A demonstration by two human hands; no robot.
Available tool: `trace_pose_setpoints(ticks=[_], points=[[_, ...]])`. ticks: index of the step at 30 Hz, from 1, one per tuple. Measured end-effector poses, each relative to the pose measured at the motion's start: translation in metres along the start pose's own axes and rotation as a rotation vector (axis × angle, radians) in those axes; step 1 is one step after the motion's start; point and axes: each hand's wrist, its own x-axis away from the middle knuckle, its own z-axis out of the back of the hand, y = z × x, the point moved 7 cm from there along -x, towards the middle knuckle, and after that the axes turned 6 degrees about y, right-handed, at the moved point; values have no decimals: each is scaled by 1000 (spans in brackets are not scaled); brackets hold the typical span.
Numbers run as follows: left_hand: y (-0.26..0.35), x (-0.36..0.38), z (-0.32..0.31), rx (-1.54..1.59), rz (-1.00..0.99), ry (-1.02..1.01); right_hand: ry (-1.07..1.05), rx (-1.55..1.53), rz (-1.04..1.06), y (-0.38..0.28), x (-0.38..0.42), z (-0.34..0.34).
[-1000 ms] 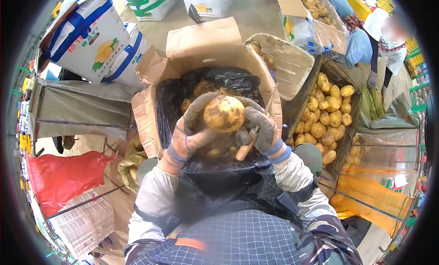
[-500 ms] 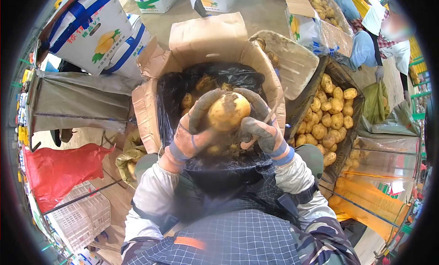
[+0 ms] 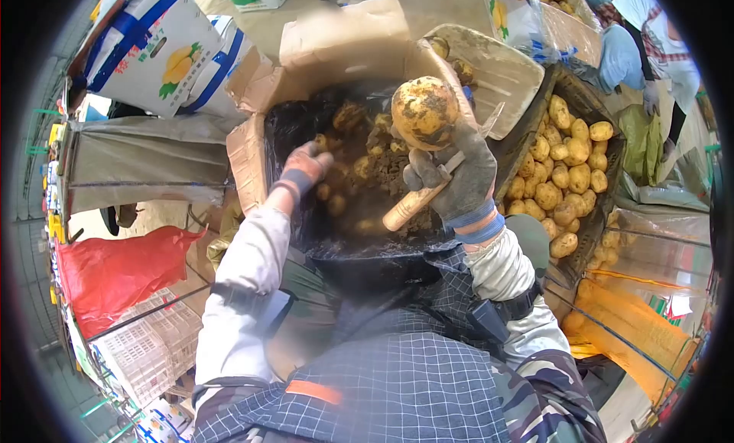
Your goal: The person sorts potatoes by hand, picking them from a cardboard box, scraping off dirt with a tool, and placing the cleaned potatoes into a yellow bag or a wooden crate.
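My right hand (image 3: 466, 172), in a dirty grey glove, holds a large soil-stained potato (image 3: 425, 113) at its fingertips. Across the same palm lies a knife with a wooden handle (image 3: 417, 206), its blade pointing up and right. My left hand (image 3: 308, 165), gloved, reaches into the left part of a cardboard box (image 3: 246, 164) lined with black plastic (image 3: 287, 126). Its fingers are bent beside a small potato, and whether they grip anything is unclear. Soil and several muddy potatoes (image 3: 349, 118) lie inside the box.
A dark crate of potatoes (image 3: 564, 175) stands at the right, near a worn beige tray (image 3: 497, 76). White printed boxes (image 3: 164, 53) are at the upper left. A red cloth (image 3: 126, 271) hangs at the left. Another person (image 3: 661, 45) is at the upper right.
My left hand has left the potato between both hands and moved down-left into the box. My right hand has moved up and right, with a potato and the knife in it. The view has shifted slightly.
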Motion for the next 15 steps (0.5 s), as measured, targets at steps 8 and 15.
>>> trace_pose_setpoints(ticks=[8,15], points=[[-100,-24,-90,-651,-35,163,13,-3,162,-51,26,18],[-129,-39,-116,-887,-275,14,-13,-225,62,-72,41,41]])
